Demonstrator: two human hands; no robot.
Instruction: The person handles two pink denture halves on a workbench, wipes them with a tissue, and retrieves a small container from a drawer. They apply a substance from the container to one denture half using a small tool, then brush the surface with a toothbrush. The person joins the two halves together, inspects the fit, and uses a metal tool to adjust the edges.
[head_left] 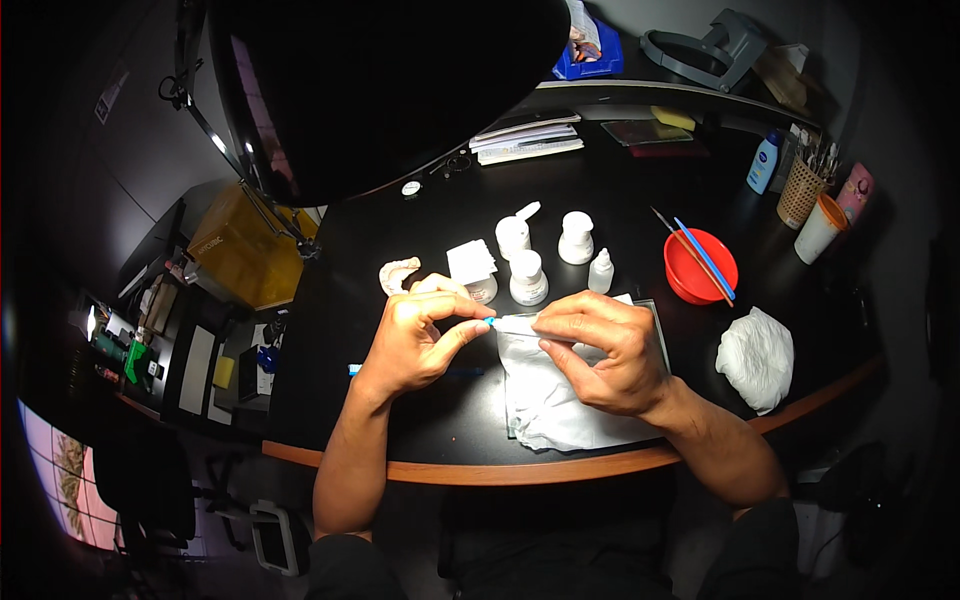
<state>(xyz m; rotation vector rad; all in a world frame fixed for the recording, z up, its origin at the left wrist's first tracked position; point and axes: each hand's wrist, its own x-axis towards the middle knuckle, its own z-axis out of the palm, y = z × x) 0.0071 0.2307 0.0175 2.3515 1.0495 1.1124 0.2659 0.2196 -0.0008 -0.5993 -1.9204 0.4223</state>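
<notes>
At the centre of the frame, the left hand (415, 335) is pinching a small blue piece (490, 322) between thumb and index finger. Just right of it, the right hand (610, 355) is nipping a slim pale piece (520, 333); whether the two pieces are joining is too small to tell. Both are showing above a white cloth (540, 400), so a loosening pinch could be dropping the blue piece into its folds, where it would be hiding easily. The cloth is lying loosely over a pale sheet; a dragging wrist could be bunching it. Above the hands, a dropper bottle (601, 271) and a white jar (528, 278) are standing close enough that a forward knuckle could be toppling them. At the upper right, two slender tools (705, 258) are resting across a red bowl (690, 285); a sweeping right forearm could be knocking them off.
</notes>
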